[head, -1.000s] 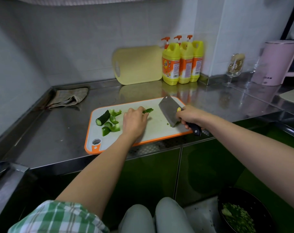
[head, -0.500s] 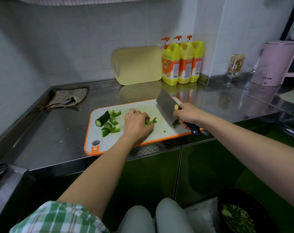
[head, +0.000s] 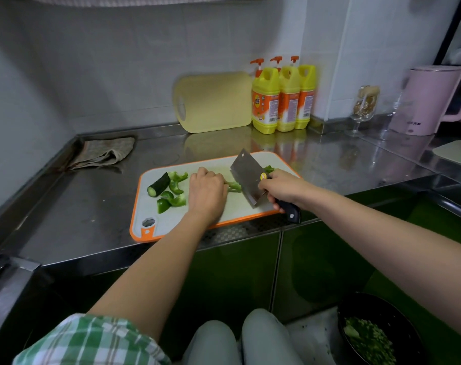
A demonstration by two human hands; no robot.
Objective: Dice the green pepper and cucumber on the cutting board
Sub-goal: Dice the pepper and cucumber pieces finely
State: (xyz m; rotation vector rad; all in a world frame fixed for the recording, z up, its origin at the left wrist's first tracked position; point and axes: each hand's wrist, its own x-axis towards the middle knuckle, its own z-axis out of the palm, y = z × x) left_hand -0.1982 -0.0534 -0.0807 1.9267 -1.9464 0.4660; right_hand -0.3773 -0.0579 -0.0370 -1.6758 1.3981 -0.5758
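Head view: at the cutting board's [head: 237, 204] left end the cucumber stub [head: 158, 184] lies with its long axis running near-left to far-right, cut face toward the near-left corner, with pepper pieces [head: 180, 200] just beside it, while the left hand [head: 207, 192] pins a pepper strip [head: 234, 186] mid-board under curled fingers and the right hand [head: 279, 189] grips the tilted cleaver [head: 246, 177].

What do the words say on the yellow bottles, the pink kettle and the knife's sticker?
Yellow bottles: orange labels with logo and barcode, print too blurred to read.
Pink kettle: small dark mark near the base, too small to read.
Knife: round yellow sticker on the blade, too small to read.
No text reads clearly.
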